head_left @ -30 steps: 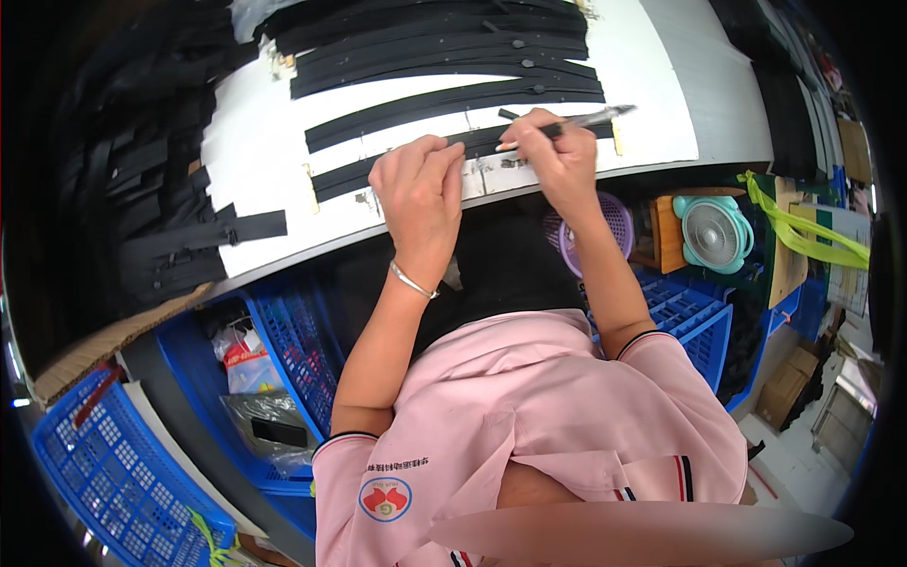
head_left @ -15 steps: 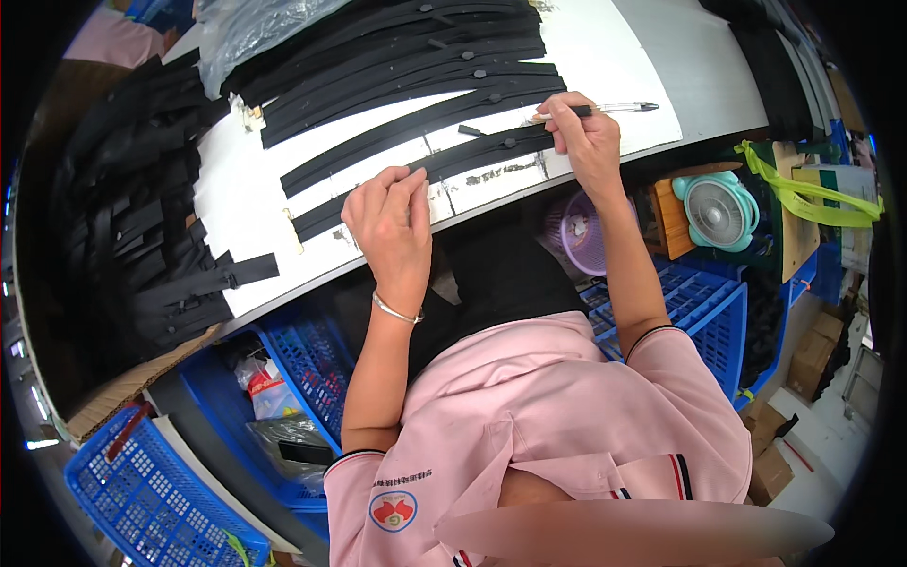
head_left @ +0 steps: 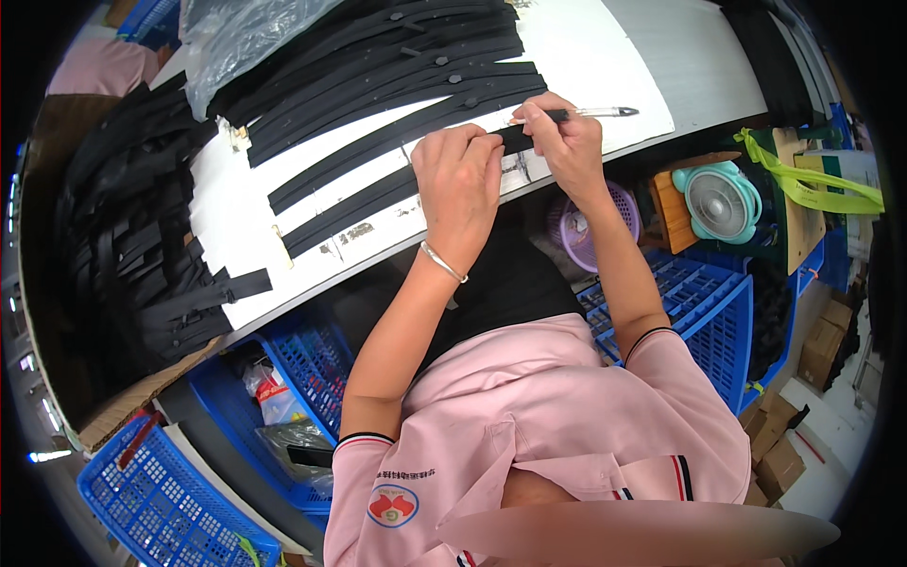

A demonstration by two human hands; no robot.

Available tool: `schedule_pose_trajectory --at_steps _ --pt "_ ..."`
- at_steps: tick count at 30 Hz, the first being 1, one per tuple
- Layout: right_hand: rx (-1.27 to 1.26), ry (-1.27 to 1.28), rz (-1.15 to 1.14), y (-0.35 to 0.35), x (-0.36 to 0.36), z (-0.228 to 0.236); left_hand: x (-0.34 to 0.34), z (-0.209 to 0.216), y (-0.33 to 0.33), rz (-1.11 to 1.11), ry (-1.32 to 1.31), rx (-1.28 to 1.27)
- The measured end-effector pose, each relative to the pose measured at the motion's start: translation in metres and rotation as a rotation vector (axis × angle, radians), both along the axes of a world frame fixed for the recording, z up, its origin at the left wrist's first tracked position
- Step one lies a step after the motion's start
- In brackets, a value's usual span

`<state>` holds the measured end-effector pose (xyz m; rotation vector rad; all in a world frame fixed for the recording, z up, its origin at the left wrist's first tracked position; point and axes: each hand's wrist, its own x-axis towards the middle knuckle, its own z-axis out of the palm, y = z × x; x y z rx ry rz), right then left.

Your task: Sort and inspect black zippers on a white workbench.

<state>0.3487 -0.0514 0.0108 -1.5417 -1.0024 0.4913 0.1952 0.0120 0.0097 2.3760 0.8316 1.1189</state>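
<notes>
Several long black fabric strips [head_left: 368, 90] lie side by side on a white sheet [head_left: 605, 57], a few with small round dark pieces on them. My left hand [head_left: 460, 184], a bangle at its wrist, is closed over the nearest black fabric strip [head_left: 350, 210], fingertips pinched on it towards its right end. Just to the right, my right hand [head_left: 570, 146] holds a pen [head_left: 595, 112] with a clear barrel and black grip, lying crosswise in the fingers. Those fingers are also at the end of the same strip, which partly hides behind both hands.
A heap of black strips [head_left: 113, 217] fills the left side, beside a clear plastic bag [head_left: 246, 42]. Below the table edge are blue crates [head_left: 179, 491], a purple basket [head_left: 619, 222] and a turquoise fan [head_left: 720, 200]. Another person's pink sleeve [head_left: 104, 66] shows at the upper left.
My left hand has slid right along the nearest strip, up close to my right hand. The right hand keeps the pen and has barely moved; the view has shifted slightly.
</notes>
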Motion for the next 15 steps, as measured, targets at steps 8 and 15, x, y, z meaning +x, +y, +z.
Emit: schedule_pose_trajectory --at_steps 8,15 --pt "0.074 -0.163 -0.03 0.003 -0.001 0.001 0.001 -0.002 0.0 0.004 0.018 -0.007" --pt "0.007 -0.248 -0.016 0.004 -0.003 0.004 0.001 -0.002 0.0 -0.002 0.016 -0.002"
